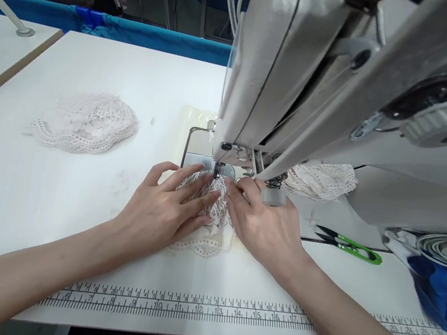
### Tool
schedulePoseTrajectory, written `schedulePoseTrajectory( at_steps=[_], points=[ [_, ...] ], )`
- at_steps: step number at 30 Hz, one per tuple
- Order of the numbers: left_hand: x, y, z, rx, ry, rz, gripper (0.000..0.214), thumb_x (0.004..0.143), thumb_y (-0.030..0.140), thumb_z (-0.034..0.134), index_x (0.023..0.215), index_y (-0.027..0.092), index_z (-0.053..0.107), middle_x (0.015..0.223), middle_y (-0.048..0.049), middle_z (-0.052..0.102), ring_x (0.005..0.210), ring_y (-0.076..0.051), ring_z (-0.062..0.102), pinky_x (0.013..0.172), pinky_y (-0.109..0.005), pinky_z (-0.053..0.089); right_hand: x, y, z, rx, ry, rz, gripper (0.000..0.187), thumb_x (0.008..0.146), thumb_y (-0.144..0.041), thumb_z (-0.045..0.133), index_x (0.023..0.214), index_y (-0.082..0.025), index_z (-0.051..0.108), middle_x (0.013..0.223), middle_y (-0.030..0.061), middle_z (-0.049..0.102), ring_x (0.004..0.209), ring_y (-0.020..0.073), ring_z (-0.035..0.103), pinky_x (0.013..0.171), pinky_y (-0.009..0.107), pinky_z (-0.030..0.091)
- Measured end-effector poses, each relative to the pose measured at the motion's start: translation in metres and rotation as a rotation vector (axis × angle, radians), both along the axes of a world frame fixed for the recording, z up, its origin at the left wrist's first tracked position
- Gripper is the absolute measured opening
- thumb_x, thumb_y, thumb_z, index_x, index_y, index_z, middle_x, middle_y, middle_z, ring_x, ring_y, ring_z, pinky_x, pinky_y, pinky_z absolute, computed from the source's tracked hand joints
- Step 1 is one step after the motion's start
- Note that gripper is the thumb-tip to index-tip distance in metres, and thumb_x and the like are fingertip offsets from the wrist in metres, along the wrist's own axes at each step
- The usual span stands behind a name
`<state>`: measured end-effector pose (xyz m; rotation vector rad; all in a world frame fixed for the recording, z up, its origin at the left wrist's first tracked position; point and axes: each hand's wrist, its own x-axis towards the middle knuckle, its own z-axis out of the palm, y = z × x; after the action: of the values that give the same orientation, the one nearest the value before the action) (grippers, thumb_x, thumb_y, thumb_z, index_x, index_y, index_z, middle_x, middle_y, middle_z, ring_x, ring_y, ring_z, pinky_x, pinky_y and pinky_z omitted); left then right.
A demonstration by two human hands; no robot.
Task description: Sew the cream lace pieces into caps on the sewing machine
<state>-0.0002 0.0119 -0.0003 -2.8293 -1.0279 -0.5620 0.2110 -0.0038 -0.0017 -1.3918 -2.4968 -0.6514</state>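
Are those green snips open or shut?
Open: the snips lie with their two dark blades apart at the tips, a gap showing between them.

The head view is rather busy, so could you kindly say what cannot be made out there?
In the head view:
Central lace: partly covered by left hand and right hand.
Right lace: partly behind the sewing machine.
Blue cloth: cut off by the right edge.
Stitches: too small to tell.
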Motion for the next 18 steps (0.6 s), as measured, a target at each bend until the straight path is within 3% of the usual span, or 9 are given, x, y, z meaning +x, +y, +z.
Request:
schedulePoseTrajectory(
  at_steps=[18],
  points=[
    [0.0005, 0.0045, -0.0012, -0.071, -0.021, 0.026, 0.034, 0.099, 0.037, 0.047, 0.128, 0.024, 0.062, 0.137, -0.0072, 0.058, 0.131, -0.029, 0.050, 0.102, -0.049, 0.035, 0.0015, 0.0033, 0.0029, -0.051, -0.024, -0.031, 0.030, 0.092, -0.013, 0.052, 0.116, -0.018, 0.068, 0.095, 0.0090, 0.071, 0.088, 0.0222, 0.056, 0.064, 0.034, 0.028]
  ],
)
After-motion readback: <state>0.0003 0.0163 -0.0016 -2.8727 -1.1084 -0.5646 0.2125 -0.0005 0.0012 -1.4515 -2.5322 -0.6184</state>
